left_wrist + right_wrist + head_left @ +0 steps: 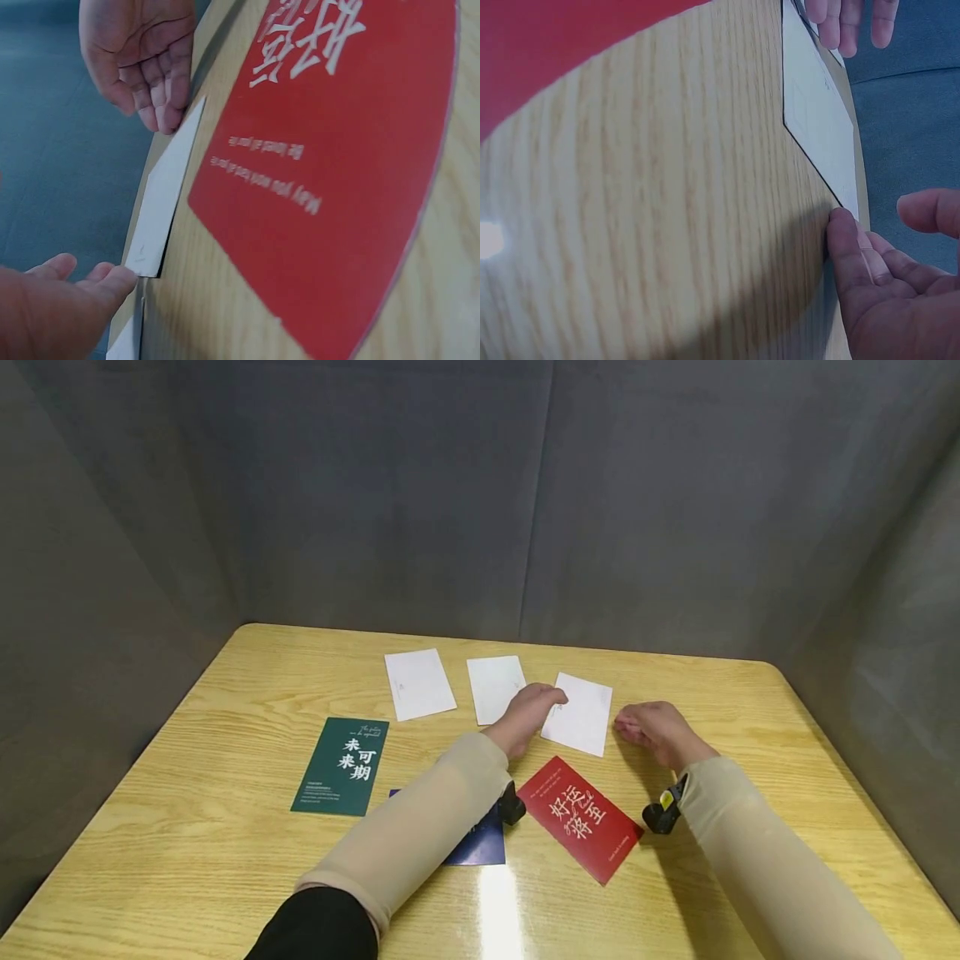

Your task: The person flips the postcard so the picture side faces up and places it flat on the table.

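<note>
A white card (581, 718) lies between my two hands on the wooden table. My left hand (528, 718) is at its left edge, fingers extended and fingertips right at the card in the left wrist view. On the other side, my right hand (654, 727) has its fingers straight and its thumb apart, fingertips close by the card's right corner in the right wrist view. Nearer to me, a red card (546, 789) with white lettering lies askew. Under my left forearm, a dark blue card (483, 847) is partly hidden.
Two more white cards (420, 685) lie in a row to the left, the nearer one beside my left hand. A dark green card (333, 768) with white writing rests on the table's left half. Grey curtains (390, 510) enclose the table (187, 827) at the back and sides.
</note>
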{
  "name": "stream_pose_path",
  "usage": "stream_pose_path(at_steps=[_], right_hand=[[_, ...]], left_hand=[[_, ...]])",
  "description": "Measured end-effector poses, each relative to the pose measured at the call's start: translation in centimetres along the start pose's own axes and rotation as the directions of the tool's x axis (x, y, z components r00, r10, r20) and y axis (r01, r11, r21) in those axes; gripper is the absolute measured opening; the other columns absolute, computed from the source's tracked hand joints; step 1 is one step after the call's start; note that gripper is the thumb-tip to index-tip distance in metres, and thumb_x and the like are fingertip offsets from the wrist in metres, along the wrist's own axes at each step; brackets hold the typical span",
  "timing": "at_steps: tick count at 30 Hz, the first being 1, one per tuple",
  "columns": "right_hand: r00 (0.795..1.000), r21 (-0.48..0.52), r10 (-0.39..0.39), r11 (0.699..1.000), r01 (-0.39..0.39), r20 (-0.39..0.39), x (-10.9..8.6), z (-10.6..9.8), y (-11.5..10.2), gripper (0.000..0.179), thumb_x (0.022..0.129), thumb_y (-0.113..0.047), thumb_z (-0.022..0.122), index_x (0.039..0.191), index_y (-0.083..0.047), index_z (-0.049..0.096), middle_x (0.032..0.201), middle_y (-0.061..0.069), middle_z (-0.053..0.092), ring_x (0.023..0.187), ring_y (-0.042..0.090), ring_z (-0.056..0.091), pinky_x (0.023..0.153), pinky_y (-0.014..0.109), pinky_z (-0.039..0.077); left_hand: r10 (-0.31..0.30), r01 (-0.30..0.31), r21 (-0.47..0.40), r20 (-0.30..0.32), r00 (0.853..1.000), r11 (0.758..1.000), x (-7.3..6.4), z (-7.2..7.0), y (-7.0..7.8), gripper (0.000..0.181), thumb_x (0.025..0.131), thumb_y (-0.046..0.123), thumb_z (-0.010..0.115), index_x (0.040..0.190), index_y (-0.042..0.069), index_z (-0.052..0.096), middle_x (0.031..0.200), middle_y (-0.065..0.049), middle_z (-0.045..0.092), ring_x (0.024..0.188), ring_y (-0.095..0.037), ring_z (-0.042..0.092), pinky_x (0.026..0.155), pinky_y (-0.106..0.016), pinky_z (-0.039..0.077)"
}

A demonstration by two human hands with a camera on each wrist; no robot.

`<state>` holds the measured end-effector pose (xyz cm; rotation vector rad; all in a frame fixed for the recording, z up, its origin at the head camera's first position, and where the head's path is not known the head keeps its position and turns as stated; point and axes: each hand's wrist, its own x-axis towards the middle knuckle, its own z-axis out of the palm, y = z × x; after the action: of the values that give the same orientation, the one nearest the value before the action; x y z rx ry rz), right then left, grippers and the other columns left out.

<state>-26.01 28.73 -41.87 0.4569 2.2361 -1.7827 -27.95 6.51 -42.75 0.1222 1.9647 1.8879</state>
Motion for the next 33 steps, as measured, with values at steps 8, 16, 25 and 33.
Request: stream_pose_path(at_steps=[8,16,25,33], right_hand=[[0.999,-0.001,-0.015,1.000,0.015,0.028,-0.1,0.4,-0.3,0.023,0.107,-0.005,0.045,0.119,0.012,0.055,0.093,0.001,0.066,0.083,0.005,0.065,0.086,0.022,0.057],[1.000,-0.024,-0.002,1.000,0.003,0.025,0.2,1.0,-0.6,0.030,0.107,-0.007,0.045,0.126,0.014,0.053,0.095,0.003,0.067,0.084,0.007,0.065,0.083,0.022,0.056],[0.996,0.057,0.037,0.998,-0.042,0.086,0.8,1.1,-0.3,0.025,0.106,-0.006,0.047,0.123,0.011,0.055,0.086,-0.001,0.072,0.082,0.009,0.069,0.083,0.025,0.058],[0.994,0.150,0.089,0.984,-0.098,0.066,0.8,1.3,-0.4,0.030,0.107,-0.010,0.049,0.132,0.007,0.052,0.085,-0.002,0.074,0.082,0.009,0.069,0.081,0.024,0.057]], left_hand=[[-0.009,0.008,-0.009,-0.036,0.999,1.000,0.2,0.0,-0.3,0.055,0.095,0.033,0.057,0.141,0.003,0.054,0.146,-0.013,0.049,0.137,-0.032,0.043,0.116,-0.047,0.034],[-0.010,0.010,-0.032,-0.002,1.000,0.999,0.2,0.0,-0.3,0.061,0.096,0.032,0.057,0.148,0.001,0.048,0.151,-0.014,0.044,0.141,-0.032,0.038,0.118,-0.047,0.031],[-0.051,0.052,-0.134,0.005,0.999,0.990,0.5,-0.4,-0.5,0.068,0.095,0.028,0.055,0.154,-0.003,0.039,0.161,-0.018,0.032,0.150,-0.038,0.029,0.121,-0.043,0.028],[-0.048,0.047,-0.175,-0.004,0.999,0.984,0.2,-0.8,-0.3,0.069,0.094,0.026,0.057,0.153,-0.004,0.039,0.159,-0.021,0.034,0.150,-0.038,0.030,0.122,-0.043,0.027]])
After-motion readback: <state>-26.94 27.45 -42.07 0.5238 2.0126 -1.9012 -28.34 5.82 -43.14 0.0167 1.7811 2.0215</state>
